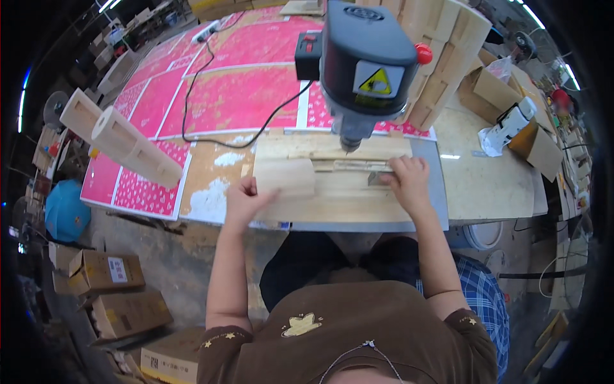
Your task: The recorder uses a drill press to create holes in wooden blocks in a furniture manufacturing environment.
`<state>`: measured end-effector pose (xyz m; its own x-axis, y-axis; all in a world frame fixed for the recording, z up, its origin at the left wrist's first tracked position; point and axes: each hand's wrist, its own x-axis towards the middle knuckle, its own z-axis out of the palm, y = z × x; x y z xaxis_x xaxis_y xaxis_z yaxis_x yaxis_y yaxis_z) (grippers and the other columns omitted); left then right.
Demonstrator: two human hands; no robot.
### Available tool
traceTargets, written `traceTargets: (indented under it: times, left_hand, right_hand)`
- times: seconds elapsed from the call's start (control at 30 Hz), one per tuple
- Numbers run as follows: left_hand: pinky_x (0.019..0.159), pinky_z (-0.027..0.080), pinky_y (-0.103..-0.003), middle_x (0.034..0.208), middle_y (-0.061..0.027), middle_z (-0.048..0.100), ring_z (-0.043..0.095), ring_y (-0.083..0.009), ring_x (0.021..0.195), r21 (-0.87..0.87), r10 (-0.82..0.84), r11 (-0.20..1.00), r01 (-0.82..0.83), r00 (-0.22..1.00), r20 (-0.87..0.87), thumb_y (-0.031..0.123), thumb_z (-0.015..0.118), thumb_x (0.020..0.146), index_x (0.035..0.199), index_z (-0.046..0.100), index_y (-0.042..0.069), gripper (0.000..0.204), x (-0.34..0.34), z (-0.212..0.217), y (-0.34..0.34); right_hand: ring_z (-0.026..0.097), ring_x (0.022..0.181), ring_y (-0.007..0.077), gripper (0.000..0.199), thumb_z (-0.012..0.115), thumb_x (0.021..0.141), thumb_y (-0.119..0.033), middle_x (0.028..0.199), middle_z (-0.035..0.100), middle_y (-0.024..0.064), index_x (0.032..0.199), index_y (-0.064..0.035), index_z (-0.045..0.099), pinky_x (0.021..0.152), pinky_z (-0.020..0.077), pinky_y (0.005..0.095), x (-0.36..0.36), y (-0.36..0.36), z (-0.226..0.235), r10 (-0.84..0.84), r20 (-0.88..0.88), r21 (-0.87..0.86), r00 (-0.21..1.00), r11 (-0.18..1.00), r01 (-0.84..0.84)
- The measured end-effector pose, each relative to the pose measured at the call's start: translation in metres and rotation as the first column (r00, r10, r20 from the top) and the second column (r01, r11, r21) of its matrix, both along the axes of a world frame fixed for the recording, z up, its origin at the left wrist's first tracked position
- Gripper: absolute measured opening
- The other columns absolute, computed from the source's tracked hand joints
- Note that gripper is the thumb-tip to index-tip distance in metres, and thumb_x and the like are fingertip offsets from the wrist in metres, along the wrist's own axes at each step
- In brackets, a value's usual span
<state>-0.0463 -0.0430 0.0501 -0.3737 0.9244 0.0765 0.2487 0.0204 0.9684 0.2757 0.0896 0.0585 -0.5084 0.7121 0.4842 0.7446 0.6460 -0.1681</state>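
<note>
My left hand [246,200] grips the left end of a pale, smooth wooden cylinder [288,176], its thumb at the lower edge; the piece looks slightly blurred. The cylinder lies over a light wooden board [345,201]. To its right, a narrow strip-like jig [361,166] runs along the board. My right hand [411,182] is closed at the jig's right end, fingers on a small grey metal piece [378,178]. Above the jig hangs a dark benchtop drill press [368,61], its chuck [350,142] pointing down between my hands; a bit's tip is barely visible.
Two slotted wooden cylinders [137,146] stand at the table's left. Tall grooved wooden pieces [451,64] stand behind the drill. A black cable [220,142] crosses the pink table covering [224,96]. A white bottle [511,125] and an open cardboard box [537,150] are at right.
</note>
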Motion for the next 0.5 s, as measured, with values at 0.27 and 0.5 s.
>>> traceTargets:
  times: [0.27, 0.5]
  left_hand:
    - [0.048, 0.041, -0.024, 0.066, -0.0085, 0.061, 0.054, -0.0118, 0.052, -0.333, 0.201, 0.941, -0.053, 0.88, 0.429, 0.038, 0.075, 0.071, 0.075, 0.062, -0.008, 0.048, 0.032, 0.011, 0.013]
    - [0.055, 0.045, -0.022, 0.069, -0.0034, 0.059, 0.054, -0.0077, 0.058, -0.376, 0.068, 0.926, 0.037, 0.962, 0.263, 0.04, 0.067, 0.081, 0.086, 0.062, -0.005, 0.046, 0.081, -0.007, 0.035]
  right_hand:
    - [0.049, 0.09, 0.0286, 0.029, 0.072, 0.069, -0.014, 0.091, 0.056, 0.0066, 0.094, -0.0084, 0.059, 0.078, 0.0414, 0.0382, 0.004, -0.007, 0.006, 0.096, -0.16, -0.211, 0.983, 0.969, -0.129]
    - [0.05, 0.09, 0.0282, 0.029, 0.072, 0.068, -0.013, 0.091, 0.056, 0.0067, 0.094, -0.0086, 0.059, 0.075, 0.0418, 0.0391, 0.003, -0.014, 0.01, 0.125, -0.136, -0.189, 0.983, 0.97, -0.15]
